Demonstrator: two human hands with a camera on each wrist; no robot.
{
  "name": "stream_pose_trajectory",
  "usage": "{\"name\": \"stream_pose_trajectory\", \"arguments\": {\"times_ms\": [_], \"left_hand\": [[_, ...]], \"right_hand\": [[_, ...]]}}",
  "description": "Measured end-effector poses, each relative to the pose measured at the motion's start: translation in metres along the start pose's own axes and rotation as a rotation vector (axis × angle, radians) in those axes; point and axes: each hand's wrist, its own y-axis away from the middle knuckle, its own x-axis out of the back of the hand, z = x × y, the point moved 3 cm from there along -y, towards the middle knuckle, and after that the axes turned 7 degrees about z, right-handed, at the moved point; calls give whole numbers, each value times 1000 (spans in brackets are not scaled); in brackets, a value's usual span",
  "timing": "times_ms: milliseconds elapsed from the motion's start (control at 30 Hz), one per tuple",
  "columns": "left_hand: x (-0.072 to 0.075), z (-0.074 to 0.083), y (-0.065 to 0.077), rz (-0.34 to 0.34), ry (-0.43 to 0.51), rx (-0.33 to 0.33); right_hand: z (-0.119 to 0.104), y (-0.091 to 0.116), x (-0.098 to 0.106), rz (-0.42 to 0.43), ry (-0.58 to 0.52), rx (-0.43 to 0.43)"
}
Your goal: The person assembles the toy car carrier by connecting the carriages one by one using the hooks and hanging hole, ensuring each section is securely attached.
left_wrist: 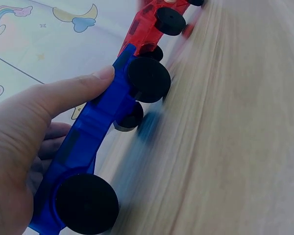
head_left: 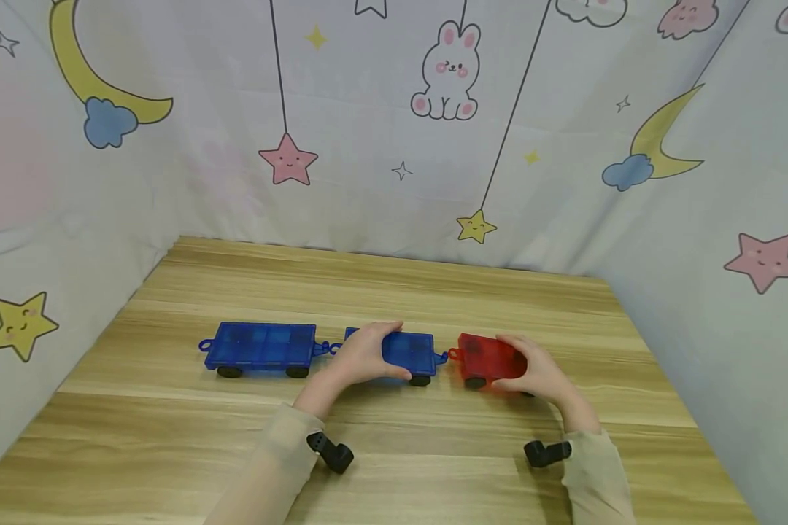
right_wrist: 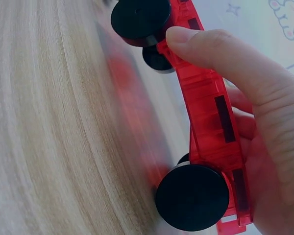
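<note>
My left hand (head_left: 366, 357) grips a blue translucent toy train car (head_left: 416, 351) across its width, thumb along the near side. With my right hand (head_left: 543, 370) I hold a red toy train car (head_left: 482, 356) the same way, fingers over the far side. The blue car's small hook (head_left: 441, 358) points at the red car's ring (head_left: 455, 354), right up close to it. In the left wrist view the thumb presses the blue side (left_wrist: 100, 110) above black wheels (left_wrist: 149, 80). The right wrist view shows the thumb on the red side (right_wrist: 201, 88).
Another blue car (head_left: 263, 346) stands to the left, its hook at the middle car's ring (head_left: 335, 348). All sit on a wood-grain table (head_left: 433, 452). A white patterned curtain (head_left: 368, 204) closes off the back and sides.
</note>
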Motion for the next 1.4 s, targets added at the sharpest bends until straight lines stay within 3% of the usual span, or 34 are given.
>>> {"name": "stream_pose_trajectory", "arguments": {"times_ms": [433,1400], "left_hand": [[1,1,1,-6,7,5],[1,-1,1,-2,24,-2]], "right_hand": [[-5,0,-1,-35,-19,-42],[-8,-3,-8,-20,-4,-15]]}}
